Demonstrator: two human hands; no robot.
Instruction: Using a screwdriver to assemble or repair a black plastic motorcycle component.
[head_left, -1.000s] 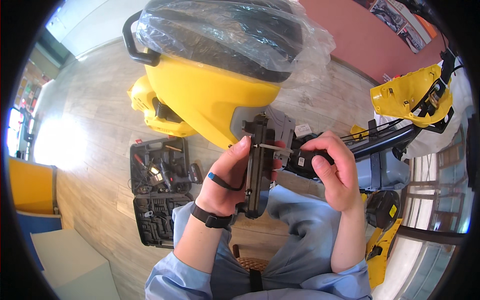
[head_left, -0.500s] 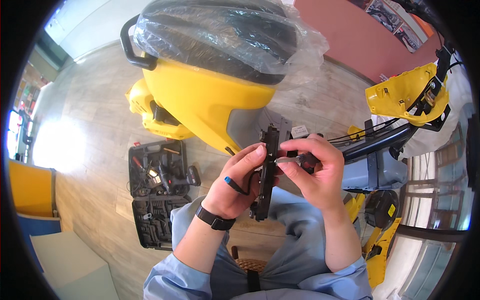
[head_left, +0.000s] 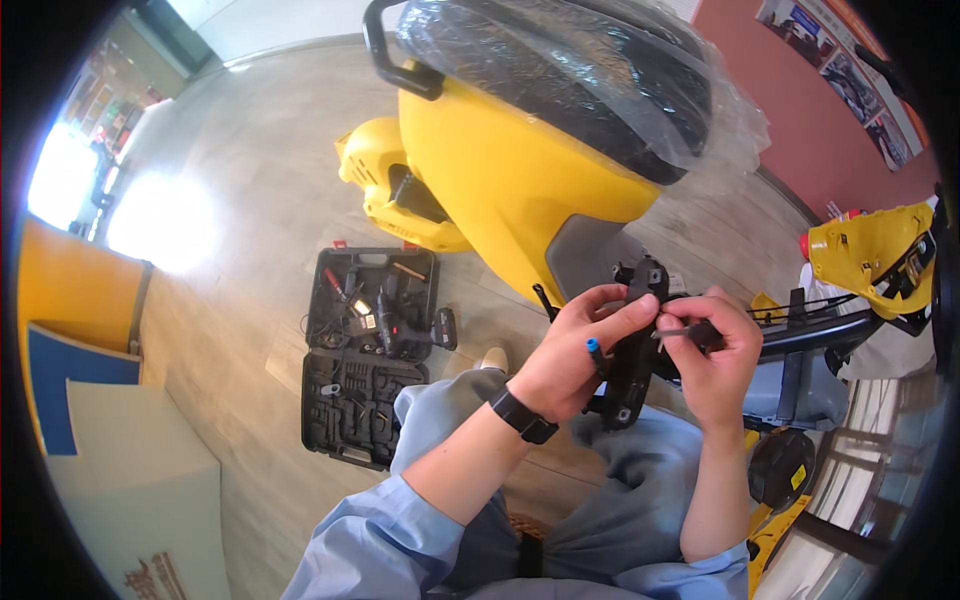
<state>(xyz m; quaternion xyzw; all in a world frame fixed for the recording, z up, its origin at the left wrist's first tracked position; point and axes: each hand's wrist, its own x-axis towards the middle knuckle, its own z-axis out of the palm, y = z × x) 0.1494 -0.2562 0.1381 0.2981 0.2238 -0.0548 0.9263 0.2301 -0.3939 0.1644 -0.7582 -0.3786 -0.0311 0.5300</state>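
A long black bracket [head_left: 630,375] stands upright in front of a yellow scooter body [head_left: 520,190]. My left hand [head_left: 570,350] grips the bracket near its top, with a black and blue tool tucked in the palm. My right hand [head_left: 715,350] pinches a small dark tool [head_left: 680,333] against the bracket's right side. A black watch [head_left: 522,415] sits on my left wrist. The scooter's black seat [head_left: 590,70] is wrapped in clear plastic.
An open black tool case [head_left: 365,350] with several tools lies on the wooden floor at the left. Yellow scooter panels [head_left: 400,195] rest behind it. Another yellow part [head_left: 875,250] and a black frame [head_left: 810,335] stand at the right. Cardboard [head_left: 120,470] lies lower left.
Both hands and the bracket have shifted right in the view as my head turned. My right hand stays pressed on the bracket's side, and my left hand keeps its grip.
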